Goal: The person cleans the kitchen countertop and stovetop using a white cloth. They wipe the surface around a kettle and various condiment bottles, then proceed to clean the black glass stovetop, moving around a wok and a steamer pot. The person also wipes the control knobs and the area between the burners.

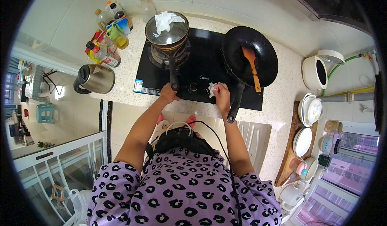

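My right hand [222, 94] pinches a crumpled white tissue [213, 90] against the front of the black glass gas hob [202, 59], right of the control knob [192, 87]. At the hob's front edge my left hand [169, 93] is beside the handle end of a lidded pan [173, 74]; whether it grips the handle I cannot tell. Another crumpled tissue [164, 22] lies on the pan's glass lid [177, 34]. A black wok [235, 47] sits on the right burner with a wooden spatula [250, 59] inside, its handle pointing towards me beside my right wrist.
A steel electric kettle [101, 79] stands at the counter's left edge, near a sauce bottle [108, 56], a green-topped oil bottle [121, 41] and more bottles. On the right are a white rice cooker [310, 74] with its lid raised, and a wooden board [285, 162] holding stacked dishes.
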### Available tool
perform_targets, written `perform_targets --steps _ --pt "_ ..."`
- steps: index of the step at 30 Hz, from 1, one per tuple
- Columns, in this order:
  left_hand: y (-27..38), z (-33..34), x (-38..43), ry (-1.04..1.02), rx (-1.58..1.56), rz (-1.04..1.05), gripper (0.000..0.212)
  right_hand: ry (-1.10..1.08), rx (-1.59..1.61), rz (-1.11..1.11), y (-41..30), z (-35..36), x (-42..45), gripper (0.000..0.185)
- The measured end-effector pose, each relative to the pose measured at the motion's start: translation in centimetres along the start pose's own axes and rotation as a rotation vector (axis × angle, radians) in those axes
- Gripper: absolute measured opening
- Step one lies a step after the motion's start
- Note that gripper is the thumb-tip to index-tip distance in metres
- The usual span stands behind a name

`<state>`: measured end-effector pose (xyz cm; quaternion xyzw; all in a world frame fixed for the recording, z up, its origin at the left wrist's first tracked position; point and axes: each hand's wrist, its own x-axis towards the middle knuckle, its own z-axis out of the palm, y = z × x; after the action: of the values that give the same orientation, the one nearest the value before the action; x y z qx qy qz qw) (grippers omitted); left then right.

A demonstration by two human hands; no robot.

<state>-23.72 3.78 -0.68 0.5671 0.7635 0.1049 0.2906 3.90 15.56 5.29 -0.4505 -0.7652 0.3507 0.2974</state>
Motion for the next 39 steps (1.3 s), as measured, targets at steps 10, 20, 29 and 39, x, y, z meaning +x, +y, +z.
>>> perform_targets --steps 10,20,29,39 --pt "-0.4 1.1 0.4 -0.019 0.03 -0.026 0.061 -0.03 -0.074 0.025 8.2 -2.4 -5.7 0.009" --pt "0.2 0.1 0.0 -0.04 0.091 -0.01 0.073 0.099 0.035 0.021 0.3 1.0 -0.6 0.016" --pt "0.1 1.3 0.9 -0.09 0.116 -0.061 0.076 0.154 -0.041 -0.006 5.9 -2.3 -4.7 0.015" --pt "-1.2 3.3 1.4 -0.008 -0.224 -0.023 0.075 0.111 -0.178 -0.037 4.2 -0.3 -3.4 0.01"
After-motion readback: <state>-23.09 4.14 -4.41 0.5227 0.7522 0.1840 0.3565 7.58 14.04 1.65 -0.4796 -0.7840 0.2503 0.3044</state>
